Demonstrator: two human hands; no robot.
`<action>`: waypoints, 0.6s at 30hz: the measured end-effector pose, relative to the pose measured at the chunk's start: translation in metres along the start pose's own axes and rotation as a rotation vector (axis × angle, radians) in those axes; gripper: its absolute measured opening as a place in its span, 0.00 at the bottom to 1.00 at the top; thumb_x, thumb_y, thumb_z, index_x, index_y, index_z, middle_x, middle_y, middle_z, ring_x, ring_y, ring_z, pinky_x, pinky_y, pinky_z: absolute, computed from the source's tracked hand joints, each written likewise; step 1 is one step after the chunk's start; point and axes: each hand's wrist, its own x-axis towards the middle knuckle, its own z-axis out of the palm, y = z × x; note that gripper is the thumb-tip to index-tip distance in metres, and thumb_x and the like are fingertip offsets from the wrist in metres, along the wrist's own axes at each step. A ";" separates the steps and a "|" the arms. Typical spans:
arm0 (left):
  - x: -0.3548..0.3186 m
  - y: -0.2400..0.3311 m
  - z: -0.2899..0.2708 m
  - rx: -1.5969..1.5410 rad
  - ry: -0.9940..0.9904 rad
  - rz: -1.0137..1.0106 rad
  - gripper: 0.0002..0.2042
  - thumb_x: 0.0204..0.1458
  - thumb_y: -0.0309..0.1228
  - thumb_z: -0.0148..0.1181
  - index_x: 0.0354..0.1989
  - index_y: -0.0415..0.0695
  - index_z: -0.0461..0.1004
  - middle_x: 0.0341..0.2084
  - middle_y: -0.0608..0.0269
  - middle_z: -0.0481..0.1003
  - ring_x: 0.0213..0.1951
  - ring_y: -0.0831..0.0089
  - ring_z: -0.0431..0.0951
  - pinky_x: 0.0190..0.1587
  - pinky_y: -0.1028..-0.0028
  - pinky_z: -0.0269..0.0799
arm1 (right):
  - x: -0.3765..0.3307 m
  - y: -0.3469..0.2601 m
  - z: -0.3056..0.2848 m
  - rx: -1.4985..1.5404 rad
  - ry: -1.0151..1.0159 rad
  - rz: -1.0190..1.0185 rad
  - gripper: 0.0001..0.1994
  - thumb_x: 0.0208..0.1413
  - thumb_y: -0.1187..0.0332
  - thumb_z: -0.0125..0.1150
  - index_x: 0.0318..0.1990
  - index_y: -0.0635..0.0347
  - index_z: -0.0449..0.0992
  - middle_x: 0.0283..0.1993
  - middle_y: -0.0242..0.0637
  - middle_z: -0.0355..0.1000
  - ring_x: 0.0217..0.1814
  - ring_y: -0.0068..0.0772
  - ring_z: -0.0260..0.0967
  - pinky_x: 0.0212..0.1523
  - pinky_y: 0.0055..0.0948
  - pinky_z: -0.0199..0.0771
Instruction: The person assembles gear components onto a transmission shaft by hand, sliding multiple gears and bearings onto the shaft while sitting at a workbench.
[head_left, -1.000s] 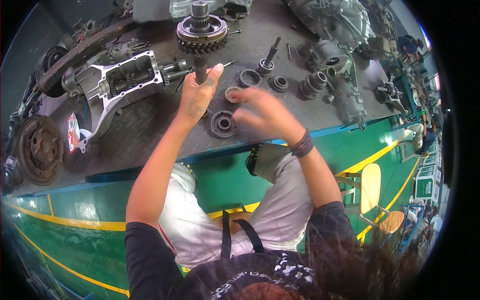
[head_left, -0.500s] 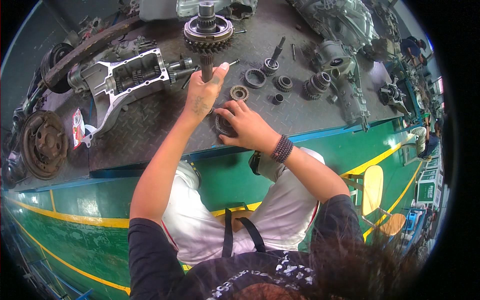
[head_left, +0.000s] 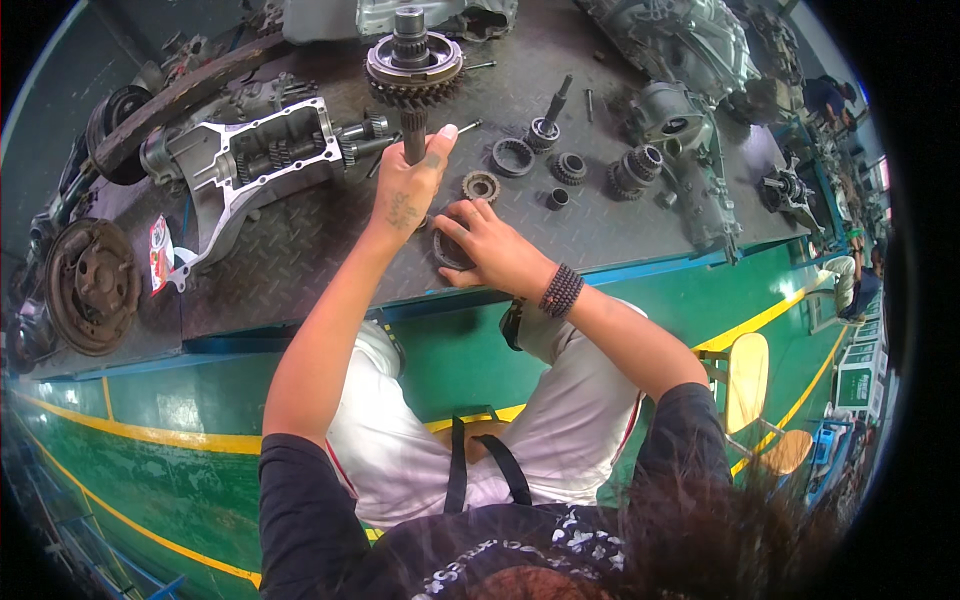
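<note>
Dark checker-plate workbench (head_left: 300, 240) stretches before us, strewn with gearbox parts. We use the gear shaft (head_left: 412, 70) as our landmark: it stands upright on the bench, and our left hand (head_left: 412, 185) is clenched around its lower stem. Just right of that stem and nearer to us, our right hand (head_left: 490, 250) grips a ring gear (head_left: 447, 248) lying on the bench. A small gear (head_left: 481, 185) sits beside the stem, and an open gearbox housing (head_left: 250, 165) lies to the shaft's left.
</note>
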 end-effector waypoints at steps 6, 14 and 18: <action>0.001 0.000 0.001 0.003 0.016 0.007 0.21 0.62 0.41 0.59 0.16 0.50 0.64 0.14 0.81 0.59 0.16 0.89 0.54 0.19 0.79 0.46 | 0.000 0.004 0.004 -0.004 0.008 -0.023 0.32 0.49 0.56 0.69 0.59 0.62 0.67 0.55 0.47 0.63 0.58 0.50 0.61 0.57 0.42 0.74; 0.001 -0.001 0.000 -0.003 0.017 -0.015 0.21 0.61 0.41 0.60 0.16 0.50 0.65 0.14 0.81 0.59 0.16 0.89 0.54 0.19 0.79 0.47 | 0.001 0.004 0.001 0.021 0.007 -0.029 0.32 0.49 0.57 0.69 0.58 0.62 0.67 0.55 0.47 0.63 0.58 0.50 0.62 0.58 0.42 0.72; 0.001 0.000 0.000 -0.014 0.010 -0.018 0.21 0.61 0.41 0.60 0.16 0.50 0.65 0.14 0.81 0.59 0.16 0.89 0.54 0.19 0.79 0.47 | 0.002 0.004 0.001 0.022 0.012 -0.033 0.32 0.48 0.57 0.70 0.58 0.63 0.68 0.55 0.48 0.63 0.58 0.50 0.62 0.58 0.42 0.72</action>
